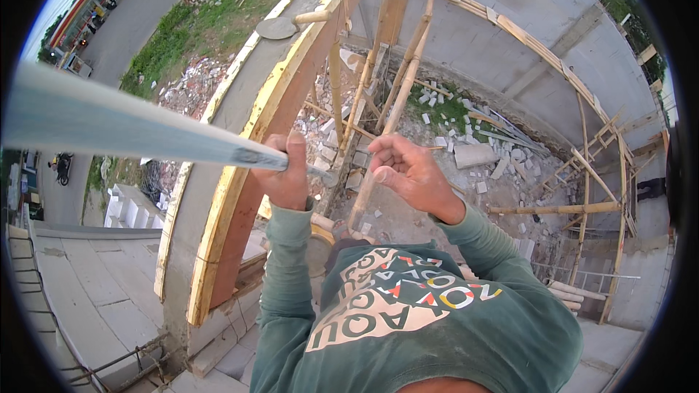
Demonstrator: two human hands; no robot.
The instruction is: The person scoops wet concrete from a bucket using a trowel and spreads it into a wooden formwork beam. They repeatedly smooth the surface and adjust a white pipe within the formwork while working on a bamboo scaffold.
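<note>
My left hand [285, 174] grips a long, pale straight bar [164, 128]. The bar slants from close to the camera at the left, and a short grey end shows past my fist. Under it runs a beam form with yellow-edged boards [276, 98], filled with smoothed grey concrete [240, 87]. A trowel with a rounded blade [276, 28] and a wooden handle [312, 17] rests across the far part of the form. Right of the form, my right hand [412, 174] is raised with its fingers loosely curled, and nothing shows in it.
Bamboo props [407, 76] stand beside the form. Below lie broken blocks [475, 155] and rubble. A grey block wall [491, 27] rises behind bamboo scaffolding [587, 174]. Pale block masonry [98, 278] with projecting steel bars [128, 357] is at lower left. A road [147, 5] runs beyond.
</note>
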